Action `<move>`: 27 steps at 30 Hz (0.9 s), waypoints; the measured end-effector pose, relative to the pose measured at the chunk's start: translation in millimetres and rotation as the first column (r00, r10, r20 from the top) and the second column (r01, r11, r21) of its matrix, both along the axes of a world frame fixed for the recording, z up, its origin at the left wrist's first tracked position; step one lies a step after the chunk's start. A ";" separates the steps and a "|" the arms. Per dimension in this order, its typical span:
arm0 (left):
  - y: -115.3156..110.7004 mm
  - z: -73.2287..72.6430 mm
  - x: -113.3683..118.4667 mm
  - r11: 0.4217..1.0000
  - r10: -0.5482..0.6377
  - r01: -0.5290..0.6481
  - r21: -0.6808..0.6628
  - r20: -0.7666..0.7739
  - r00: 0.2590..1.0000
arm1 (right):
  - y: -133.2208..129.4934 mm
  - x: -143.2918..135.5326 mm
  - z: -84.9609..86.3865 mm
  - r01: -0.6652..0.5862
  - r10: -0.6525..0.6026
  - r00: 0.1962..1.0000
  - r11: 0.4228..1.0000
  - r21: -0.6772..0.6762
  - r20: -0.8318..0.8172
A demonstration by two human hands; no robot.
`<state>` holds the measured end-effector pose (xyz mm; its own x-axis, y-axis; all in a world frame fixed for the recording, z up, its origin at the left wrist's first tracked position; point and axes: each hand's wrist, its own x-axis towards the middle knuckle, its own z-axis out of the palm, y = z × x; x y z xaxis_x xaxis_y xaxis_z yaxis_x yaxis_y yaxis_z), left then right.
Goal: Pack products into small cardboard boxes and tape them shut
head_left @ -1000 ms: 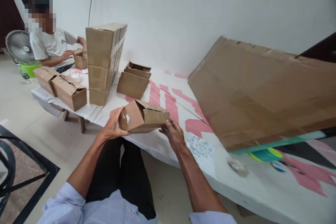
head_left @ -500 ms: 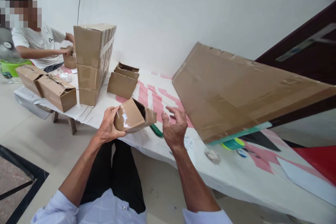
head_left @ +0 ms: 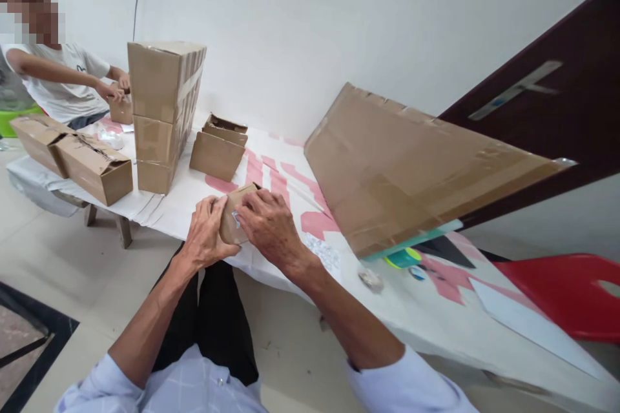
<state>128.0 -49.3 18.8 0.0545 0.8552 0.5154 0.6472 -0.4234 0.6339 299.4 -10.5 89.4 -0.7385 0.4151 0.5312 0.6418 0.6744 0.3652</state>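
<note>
a small cardboard box (head_left: pixel 227 222) sits just below and left of the middle of the frame, above the near edge of the cloth-covered table (head_left: pixel 416 310). the left hand (head_left: pixel 206 232) clasps its left end, thumb below and fingers bent over the top. the right hand (head_left: pixel 271 226) reaches across its right side, fingers curled and drawn close together, the tips at a white label (head_left: pixel 236 219) on the box; i cannot tell whether they pinch it or only press there.

up and left of the hands stands an open box (head_left: pixel 217 155), and left of that rises a tall stack of cartons (head_left: pixel 155 110). two long boxes (head_left: pixel 94 164) lie end to end at the left of the frame. in the upper left, a co-worker (head_left: pixel 53 77) in a white shirt handles another box (head_left: pixel 121 111). a large cardboard piece (head_left: pixel 387 174) leans at right of center.
</note>
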 end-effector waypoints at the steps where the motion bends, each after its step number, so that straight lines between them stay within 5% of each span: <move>1: -0.2 -0.1 0.6 1.000 0.001 -0.001 0.001 -0.005 1.000 | 0.3 0.4 0.0 -0.004 0.004 1.000 1.000 0.016 0.010; 13: -2.1 1.2 4.0 1.000 0.024 -0.024 -0.004 -0.031 0.999 | -3.0 2.3 -3.2 -0.054 0.055 0.998 0.997 0.049 -0.008; 27: -4.8 5.2 9.8 1.000 0.029 -0.029 0.002 -0.059 0.998 | -6.0 0.4 -11.0 0.050 -0.050 0.997 0.999 -0.007 -0.063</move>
